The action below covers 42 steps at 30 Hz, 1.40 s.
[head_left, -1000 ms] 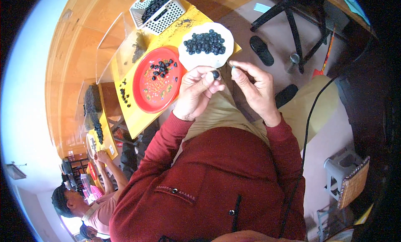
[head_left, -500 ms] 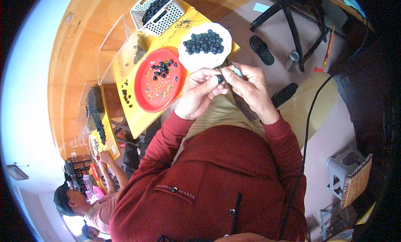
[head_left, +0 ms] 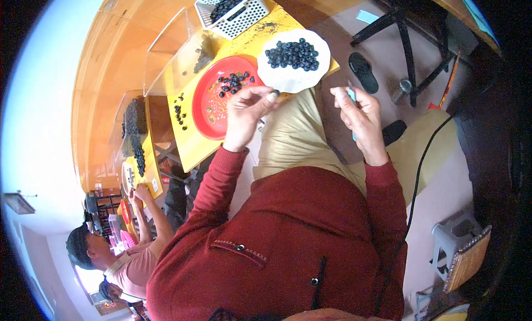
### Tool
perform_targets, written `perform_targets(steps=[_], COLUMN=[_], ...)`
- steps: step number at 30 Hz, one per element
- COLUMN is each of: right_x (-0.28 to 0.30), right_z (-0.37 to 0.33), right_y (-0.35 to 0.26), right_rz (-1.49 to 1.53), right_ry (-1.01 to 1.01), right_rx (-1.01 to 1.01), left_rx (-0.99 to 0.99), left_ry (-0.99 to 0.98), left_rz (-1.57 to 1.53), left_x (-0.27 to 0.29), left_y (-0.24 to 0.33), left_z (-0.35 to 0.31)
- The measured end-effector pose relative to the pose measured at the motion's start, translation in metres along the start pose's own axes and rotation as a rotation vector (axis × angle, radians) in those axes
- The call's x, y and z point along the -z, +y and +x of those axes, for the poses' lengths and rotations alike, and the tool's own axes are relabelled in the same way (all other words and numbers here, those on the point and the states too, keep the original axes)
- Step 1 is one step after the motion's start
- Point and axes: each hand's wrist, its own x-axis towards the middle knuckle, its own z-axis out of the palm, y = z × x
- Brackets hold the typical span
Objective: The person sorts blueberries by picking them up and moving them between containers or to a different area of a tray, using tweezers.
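Observation:
My left hand (head_left: 247, 113) is beside the red plate (head_left: 200, 124). It pinches a small, dark round bead-like piece (head_left: 275, 92) between thumb and fingertips. Off to the right, above the floor, my right hand (head_left: 361, 119) is closed around a slim tool with a light-blue handle (head_left: 352, 94); its thin tip points away from me. The two hands are apart. A white scalloped plate (head_left: 271, 80) holds many similar dark round pieces (head_left: 292, 54). On the red plate lies a smaller cluster of dark pieces (head_left: 234, 83).
A white perforated basket (head_left: 239, 24) full of dark pieces stands at the yellow table's (head_left: 188, 149) far end. Loose pieces (head_left: 180, 111) lie by its left edge, near a clear panel (head_left: 166, 55). Another person (head_left: 133, 260) works at the left. A stool (head_left: 451, 246) stands right.
My hands have separated: the left moved left with the dark piece toward the red plate, the right moved right with the tool. The whole view has shifted slightly.

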Motion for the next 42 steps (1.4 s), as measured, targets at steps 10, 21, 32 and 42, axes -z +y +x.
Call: perform_targets(steps=[10, 21, 32, 42], right_x=[0.001, 0.013, 0.012, 0.013], right_z=[0.005, 0.004, 0.003, 0.006], right_y=[0.008, 0.017, 0.01, 0.01], right_rz=[0.003, -0.041, -0.003, -0.021], right_ry=[0.072, 0.118, 0.199, 0.216], right_rx=[-0.017, -0.034, -0.024, -0.038], left_rx=[-0.082, -0.387, -0.699, -0.658], left_ry=[0.3, -0.018, -0.331, -0.393], left_rz=[0.635, 1.021, 1.199, 1.195], left_x=[0.071, 0.009, -0.042, -0.042], left_y=[-0.007, -0.009, -0.004, -0.007], left_z=[0.029, 0.064, 0.093, 0.097])
